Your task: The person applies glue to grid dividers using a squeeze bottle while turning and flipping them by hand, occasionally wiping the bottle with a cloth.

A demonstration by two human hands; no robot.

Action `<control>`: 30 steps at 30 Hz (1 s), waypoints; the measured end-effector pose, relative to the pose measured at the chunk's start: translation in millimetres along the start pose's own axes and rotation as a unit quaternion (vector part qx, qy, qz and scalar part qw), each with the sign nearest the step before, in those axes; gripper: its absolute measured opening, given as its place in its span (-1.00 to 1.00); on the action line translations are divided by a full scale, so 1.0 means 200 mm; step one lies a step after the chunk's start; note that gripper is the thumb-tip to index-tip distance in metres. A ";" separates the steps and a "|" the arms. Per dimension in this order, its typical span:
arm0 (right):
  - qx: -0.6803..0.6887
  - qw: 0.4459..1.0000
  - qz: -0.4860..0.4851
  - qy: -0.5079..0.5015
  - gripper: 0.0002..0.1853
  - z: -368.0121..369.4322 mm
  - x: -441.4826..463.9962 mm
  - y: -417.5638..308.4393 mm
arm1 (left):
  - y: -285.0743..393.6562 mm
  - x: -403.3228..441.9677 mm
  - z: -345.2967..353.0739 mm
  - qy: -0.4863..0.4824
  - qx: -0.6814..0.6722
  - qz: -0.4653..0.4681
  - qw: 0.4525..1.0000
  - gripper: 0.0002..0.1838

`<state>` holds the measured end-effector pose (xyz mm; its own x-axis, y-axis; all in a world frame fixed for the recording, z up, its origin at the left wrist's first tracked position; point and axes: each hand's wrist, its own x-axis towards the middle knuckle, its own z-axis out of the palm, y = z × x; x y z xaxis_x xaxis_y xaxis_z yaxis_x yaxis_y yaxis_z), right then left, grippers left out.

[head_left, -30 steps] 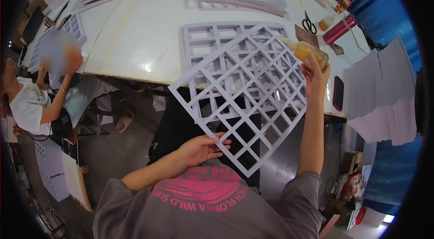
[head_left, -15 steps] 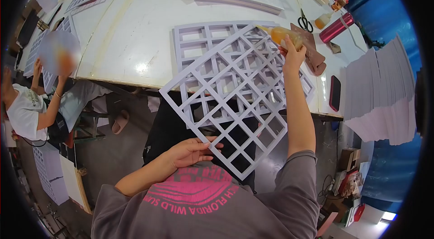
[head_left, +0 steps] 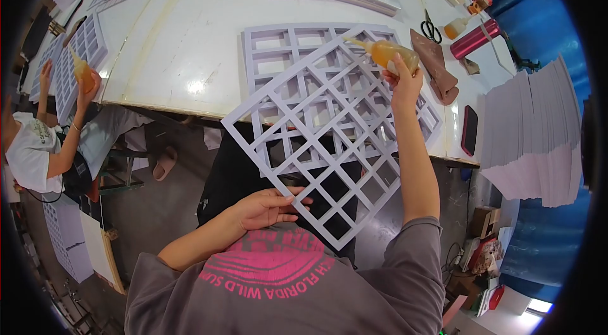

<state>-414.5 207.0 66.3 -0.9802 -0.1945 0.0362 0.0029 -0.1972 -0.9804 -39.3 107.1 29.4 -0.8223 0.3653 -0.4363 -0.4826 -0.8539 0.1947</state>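
Note:
My left hand (head_left: 269,207) grips the near left edge of a pale lattice panel (head_left: 311,140), thumb on top and fingers beneath. The panel lies at a slant over another white lattice frame (head_left: 266,37) on the table and juts past the table's edge over my lap. In my right hand (head_left: 404,78) is a squeeze bottle (head_left: 387,56) of amber liquid, its nozzle pointing left over the panel's far corner. Fingers wrap round the bottle's body.
On the white table (head_left: 183,50) are scissors (head_left: 430,28), a pink flask (head_left: 475,38), a second amber bottle (head_left: 455,28), a brown cloth (head_left: 436,69) and a phone (head_left: 469,130). A co-worker's hand (head_left: 90,89) holds another bottle at left. Stacked sheets (head_left: 529,132) stand at right.
The bottle in my right hand has moved left, from the panel's right corner to its far corner. My left hand and the panel have shifted slightly left in view.

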 end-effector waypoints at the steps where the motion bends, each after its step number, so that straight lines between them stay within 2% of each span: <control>1: 0.000 1.000 0.012 -0.004 -0.45 0.01 -0.05 0.00 | 0.00 0.00 0.00 -0.001 0.000 0.000 1.000 -0.51; 6: 0.009 0.997 0.053 -0.051 -0.53 0.06 -0.27 0.00 | 0.00 0.00 0.00 -0.004 0.004 -0.001 1.000 -0.50; 11: 0.023 0.991 0.085 -0.102 -0.46 0.13 -0.50 -0.01 | -0.01 0.00 0.00 -0.007 0.011 0.000 1.000 -0.50; 20: 0.009 0.975 0.122 -0.185 -0.47 0.27 -0.85 -0.01 | -0.03 0.00 -0.01 -0.004 0.038 0.015 0.999 -0.48; 23: -0.010 0.963 0.154 -0.221 -0.50 0.33 -0.97 -0.02 | -0.05 0.01 0.00 0.027 0.070 0.034 0.997 -0.48; 26: 0.040 0.936 0.218 -0.272 -0.48 0.37 -1.05 -0.03 | -0.06 0.00 0.04 0.061 0.147 0.069 0.985 -0.50; 27: 0.078 0.922 0.268 -0.268 -0.51 0.37 -1.05 -0.07 | -0.06 0.00 0.06 0.071 0.175 0.082 0.979 -0.50; 30: 0.192 0.887 0.328 -0.262 -0.61 0.26 -0.94 -0.13 | -0.02 -0.02 0.06 0.050 0.138 0.167 0.975 -0.51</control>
<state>-220.8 198.9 94.5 -0.5163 -0.7892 -0.3326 0.7042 -0.1702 -0.6893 -38.5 113.6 41.3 -0.9206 0.0330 -0.3892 -0.2665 -0.7816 0.5640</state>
